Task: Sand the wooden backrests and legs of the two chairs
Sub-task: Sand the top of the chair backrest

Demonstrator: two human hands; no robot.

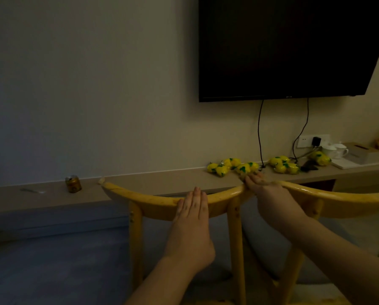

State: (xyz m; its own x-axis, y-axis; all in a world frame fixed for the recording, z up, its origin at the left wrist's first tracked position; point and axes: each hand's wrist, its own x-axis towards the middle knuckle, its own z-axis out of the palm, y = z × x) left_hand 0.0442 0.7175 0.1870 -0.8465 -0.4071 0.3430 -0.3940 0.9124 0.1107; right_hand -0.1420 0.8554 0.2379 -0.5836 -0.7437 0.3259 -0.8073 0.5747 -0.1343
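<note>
1. Two wooden chairs side by side in a dim room, close to a long shelf [162, 183] on the wall.
2. Left chair backrest [153, 200]: a yellow curved rail, low in the middle of the view, on top of a chair leg [135, 238] at the left and another near the middle.
3. Right chair backrest [338, 198]: a curved rail too, running off the right edge, its near end just beside the end of the left one.
4. Left hand [191, 216]: flat on the left chair backrest, fingers straight and pressed together, tips over the top edge.
5. Right hand [272, 199]: laid over the spot between the two rails, fingers bent down over the wood. Maybe a small scrap under the fingertips; too dark and blurry to tell.
6. On the shelf: a gold can [73, 184] at the left, yellow and green packets [245, 166] behind the right hand, white cups [335, 149] and a tissue box [360, 153] far right.
7. On the wall: a big black TV [294, 47], two cables [260, 133] down to the shelf, a wall socket [311, 140].
</note>
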